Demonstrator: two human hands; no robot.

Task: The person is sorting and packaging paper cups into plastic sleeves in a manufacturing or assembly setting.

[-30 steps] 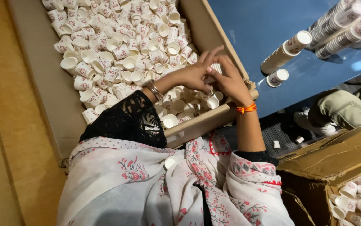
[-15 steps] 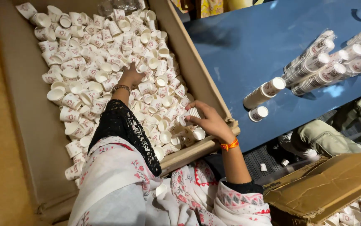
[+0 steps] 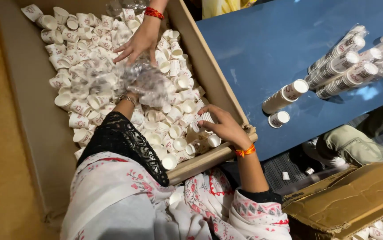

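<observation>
Right hand point(image 3: 224, 126) grasps a cup stack point(image 3: 200, 122) at the box point(image 3: 209, 75) edge, frame centre; left hand point(image 3: 144, 86) clutches clear plastic point(image 3: 107, 80) — cups point(image 3: 80, 40) crowd it. Blue surface point(image 3: 262, 53), right — about six stacks point(image 3: 338, 64).

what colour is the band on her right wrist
Orange, on the right hand's wrist band, in the head view.

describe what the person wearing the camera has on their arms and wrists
The left arm has a black lace sleeve with a metal bracelet at the wrist. The right hand is bare, with an orange thread band on its wrist and a dark cuff higher up.
</observation>
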